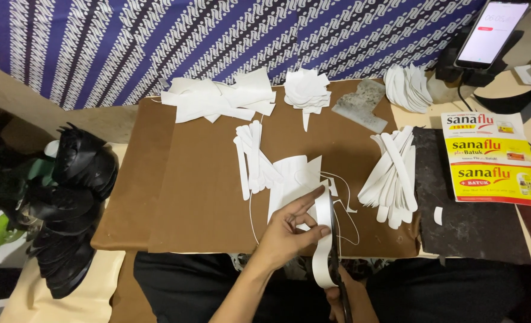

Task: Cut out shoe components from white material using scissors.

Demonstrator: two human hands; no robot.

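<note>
Left hand (pixel 286 230) near the front edge of the brown work board (pixel 199 179), thumb and fingers pinched on a curved white strip (pixel 322 239) that bends down toward the lap. Right hand (pixel 343 296) low at the near edge, mostly out of view, closed around the handles of dark scissors (pixel 334 251), whose blades run up along the right edge of the strip; blades too thin and dark to tell whether parted or closed.

Just beyond the left hand, a larger white sheet (pixel 292 176) lying flat on the board, with thin curled offcuts (pixel 346 200) trailing to its right. Left of the sheet, a small bundle of narrow white strips (pixel 250 155). To the right, a bigger fanned stack of rounded white strips (pixel 394 176) at the board's edge, beside a dark mat (pixel 475 230). Far side: a loose heap of white scraps (pixel 220 98), a stack of cut white shapes (pixel 306 91), a grey stone-like block (pixel 360 104). Far right, a yellow and red printed box (pixel 492 158) and a phone (pixel 492 33) propped on a stand. At left, a pile of black pieces (pixel 74 203).
</note>
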